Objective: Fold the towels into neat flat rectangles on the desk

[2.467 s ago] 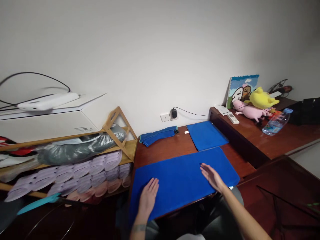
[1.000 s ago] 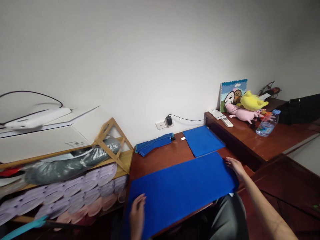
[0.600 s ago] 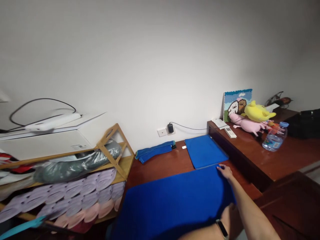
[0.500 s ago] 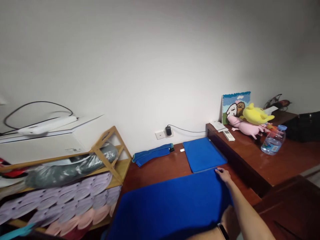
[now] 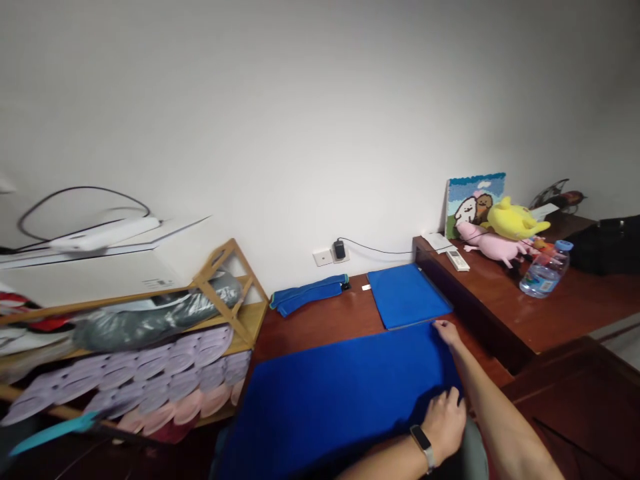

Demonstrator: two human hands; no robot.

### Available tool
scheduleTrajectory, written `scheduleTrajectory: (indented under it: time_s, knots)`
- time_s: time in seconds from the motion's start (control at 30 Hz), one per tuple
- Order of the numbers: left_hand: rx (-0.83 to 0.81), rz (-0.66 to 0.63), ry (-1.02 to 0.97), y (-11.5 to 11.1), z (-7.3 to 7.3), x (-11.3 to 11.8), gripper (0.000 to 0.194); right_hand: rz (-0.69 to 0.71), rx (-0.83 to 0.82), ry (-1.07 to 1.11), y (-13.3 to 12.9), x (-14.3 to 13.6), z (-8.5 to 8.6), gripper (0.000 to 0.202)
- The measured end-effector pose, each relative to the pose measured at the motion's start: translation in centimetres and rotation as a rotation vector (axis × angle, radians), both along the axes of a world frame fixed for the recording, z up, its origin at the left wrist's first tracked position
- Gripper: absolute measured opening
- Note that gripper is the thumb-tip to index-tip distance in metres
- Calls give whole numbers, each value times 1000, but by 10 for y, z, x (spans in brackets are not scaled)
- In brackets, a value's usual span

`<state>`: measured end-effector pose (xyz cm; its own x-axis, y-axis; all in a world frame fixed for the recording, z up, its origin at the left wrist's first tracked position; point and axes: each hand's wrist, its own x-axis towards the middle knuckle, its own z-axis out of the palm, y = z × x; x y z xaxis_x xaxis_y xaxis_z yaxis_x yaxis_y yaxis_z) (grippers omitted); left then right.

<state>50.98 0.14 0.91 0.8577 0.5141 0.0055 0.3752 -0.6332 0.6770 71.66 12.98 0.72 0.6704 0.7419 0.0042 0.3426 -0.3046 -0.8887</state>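
Note:
A wide blue cloth (image 5: pixel 345 393) lies spread over the near part of the brown-red table. At its far right corner, my right hand (image 5: pixel 447 331) pinches the edge between thumb and fingers. Lower down, my left hand (image 5: pixel 444 423), with a band on its wrist, has its fingers curled at the cloth's right side, near the front. Its fingertips are partly hidden. Just beyond the far edge rests a flat, folded blue piece (image 5: pixel 410 295) with a grey border. Further left lies a narrow folded blue strip (image 5: pixel 310 295) with green trim.
On the higher brown surface at right are a water bottle (image 5: pixel 545 273), a white remote (image 5: pixel 457 260), a pink plush toy (image 5: pixel 493 245) and a yellow one (image 5: pixel 515 219). A wooden rack (image 5: pixel 240 327) with lilac and pink slippers stands left. A black plug (image 5: pixel 339 249) sits in the wall socket.
The view has shifted slightly. My left hand has come further into sight at the cloth's right side. My right hand stays on the far right corner.

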Motion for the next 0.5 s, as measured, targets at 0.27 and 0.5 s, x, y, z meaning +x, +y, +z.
scheduleTrajectory:
  time_s: [0.27, 0.5]
  knots:
    - [-189, 526, -388, 6, 57, -122, 13, 280, 3, 86, 23, -60, 87, 38]
    - [-379, 985, -600, -6, 81, -281, 51, 807, -18, -299, 108, -247, 158, 19]
